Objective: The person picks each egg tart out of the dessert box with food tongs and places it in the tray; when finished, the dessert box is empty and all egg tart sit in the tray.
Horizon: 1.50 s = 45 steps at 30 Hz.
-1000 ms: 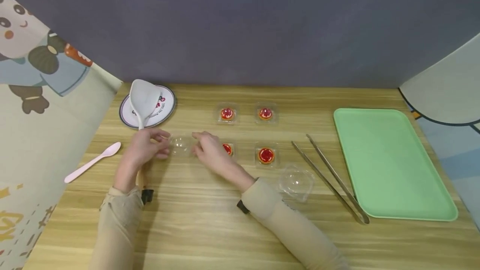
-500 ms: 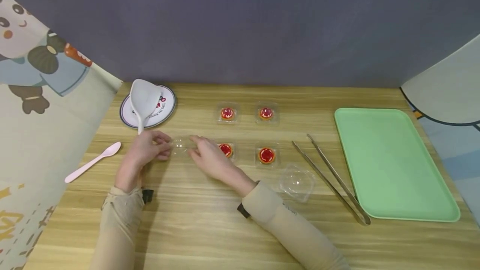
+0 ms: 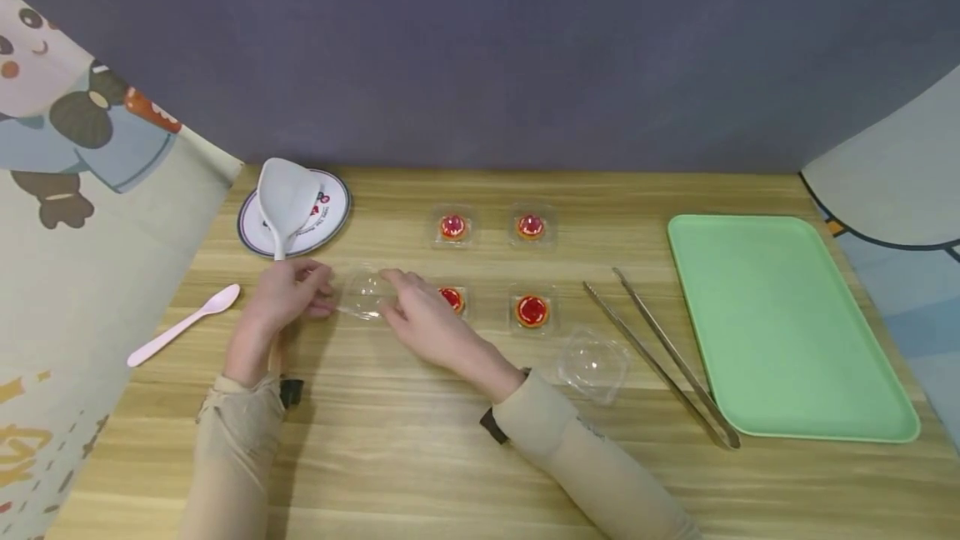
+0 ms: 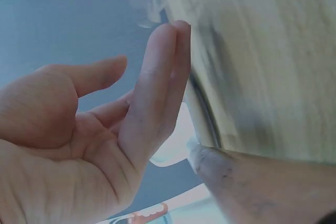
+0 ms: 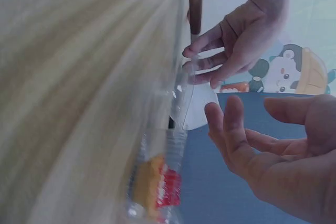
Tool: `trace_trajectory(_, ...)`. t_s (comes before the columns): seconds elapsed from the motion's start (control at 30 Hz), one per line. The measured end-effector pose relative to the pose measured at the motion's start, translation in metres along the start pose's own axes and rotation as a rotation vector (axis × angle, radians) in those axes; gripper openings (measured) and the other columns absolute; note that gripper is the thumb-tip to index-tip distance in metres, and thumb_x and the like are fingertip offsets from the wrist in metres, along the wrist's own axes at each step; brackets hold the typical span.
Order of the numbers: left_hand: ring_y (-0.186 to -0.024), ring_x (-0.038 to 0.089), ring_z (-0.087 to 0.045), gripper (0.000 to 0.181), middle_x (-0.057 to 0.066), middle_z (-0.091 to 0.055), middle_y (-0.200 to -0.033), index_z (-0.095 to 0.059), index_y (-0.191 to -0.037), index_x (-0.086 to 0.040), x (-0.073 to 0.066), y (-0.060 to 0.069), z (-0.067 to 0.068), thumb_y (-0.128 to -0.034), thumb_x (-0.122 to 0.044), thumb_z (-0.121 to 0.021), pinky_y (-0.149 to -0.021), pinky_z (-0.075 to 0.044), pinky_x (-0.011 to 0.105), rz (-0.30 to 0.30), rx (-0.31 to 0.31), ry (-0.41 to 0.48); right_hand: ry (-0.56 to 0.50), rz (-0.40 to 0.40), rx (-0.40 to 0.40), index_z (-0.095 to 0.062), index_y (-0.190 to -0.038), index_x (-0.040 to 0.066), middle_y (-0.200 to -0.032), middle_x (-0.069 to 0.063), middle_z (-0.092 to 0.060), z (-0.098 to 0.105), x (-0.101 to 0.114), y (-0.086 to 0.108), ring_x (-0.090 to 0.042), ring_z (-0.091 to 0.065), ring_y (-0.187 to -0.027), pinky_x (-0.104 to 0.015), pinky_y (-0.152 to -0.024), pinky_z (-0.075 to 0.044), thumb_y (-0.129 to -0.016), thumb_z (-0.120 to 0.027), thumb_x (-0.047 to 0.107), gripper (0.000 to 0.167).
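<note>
A clear plastic lid [image 3: 365, 292] with a domed middle lies on the wooden table between both hands. My left hand [image 3: 288, 294] is at its left edge, fingertips touching or almost touching it; in the left wrist view the fingers are extended and the thumb stands apart. On the lid's other side is my right hand [image 3: 431, 319], index finger and thumb near its right edge; whether they touch is hard to tell. The right wrist view has that hand's fingers relaxed around nothing. Partly behind the right hand, a red-topped tart [image 3: 452, 299] sits in a clear case.
More cased tarts stand nearby: one at front right [image 3: 532, 311], others at back left [image 3: 453, 227] and back right [image 3: 531, 227]. Another clear lid [image 3: 594, 365], metal tongs [image 3: 667, 365] and a green tray [image 3: 787, 332] lie rightward. A white ladle [image 3: 288, 194] overlaps a plate [image 3: 330, 223]; a pink spoon [image 3: 183, 325] lies left.
The clear lid between the hands has turned and shifted slightly toward the right and front. My left hand has drawn back a little to the left; the right hand has stayed nearly in place.
</note>
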<state>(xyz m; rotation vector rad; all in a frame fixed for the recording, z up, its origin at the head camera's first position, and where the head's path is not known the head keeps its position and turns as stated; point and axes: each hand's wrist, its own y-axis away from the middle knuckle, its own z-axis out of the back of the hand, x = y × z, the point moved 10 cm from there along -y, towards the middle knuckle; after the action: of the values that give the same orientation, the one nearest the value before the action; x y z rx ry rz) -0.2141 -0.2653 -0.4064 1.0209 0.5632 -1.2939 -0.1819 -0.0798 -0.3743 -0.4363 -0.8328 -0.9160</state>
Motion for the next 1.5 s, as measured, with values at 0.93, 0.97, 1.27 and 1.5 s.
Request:
trace_trajectory(0.93,-0.088,0.034,-0.080,0.042,0.034,-0.068,-0.129,-0.058,-0.142,0.015,-0.080,-0.029,-0.019,-0.1084,-0.010,-0.061,-0.079,-0.065,0.023,-0.247,-0.199,-0.131,-0.188,-0.130,-0.207,-0.054,-0.151,-0.005,-0.137,-0.023,-0.066,0.113,-0.050,-0.038,-0.036,-0.067,-0.125,-0.039,-0.103,-0.059,-0.111,-0.055,0.011,0.043)
trace_trajectory(0.97,-0.092,0.038,-0.079,0.043,0.034,-0.068,-0.130,-0.057,-0.143,0.015,-0.080,-0.031,-0.024,-0.1086,-0.011,-0.061,-0.082,-0.066,0.027,-0.240,-0.188,-0.135,-0.177,-0.147,-0.205,-0.053,-0.151,-0.005,-0.138,-0.023,-0.065,0.114,-0.054,-0.039,-0.036,-0.066,-0.126,-0.039,-0.105,-0.058,-0.111,-0.055,0.012,0.044)
trace_trajectory(1.27,-0.104,0.043,-0.075,0.046,0.033,-0.065,-0.135,-0.051,-0.148,0.015,-0.080,-0.053,-0.058,-0.1084,-0.006,-0.059,-0.080,-0.068,0.034,-0.190,-0.104,-0.119,-0.037,-0.233,-0.140,-0.045,-0.155,-0.012,-0.156,-0.028,-0.052,0.114,-0.078,-0.058,-0.040,-0.050,-0.145,-0.043,-0.125,-0.040,-0.112,-0.053,0.014,0.050)
trace_trajectory(1.5,-0.105,0.040,-0.073,0.047,0.032,-0.064,-0.136,-0.049,-0.150,0.014,-0.079,-0.064,-0.080,-0.1075,-0.003,-0.060,-0.083,-0.066,0.029,-0.143,-0.045,-0.115,0.040,-0.328,-0.084,-0.049,-0.149,-0.012,-0.145,-0.030,-0.058,0.108,-0.101,-0.064,-0.039,-0.056,-0.134,-0.045,-0.120,-0.045,-0.113,-0.051,0.013,0.044)
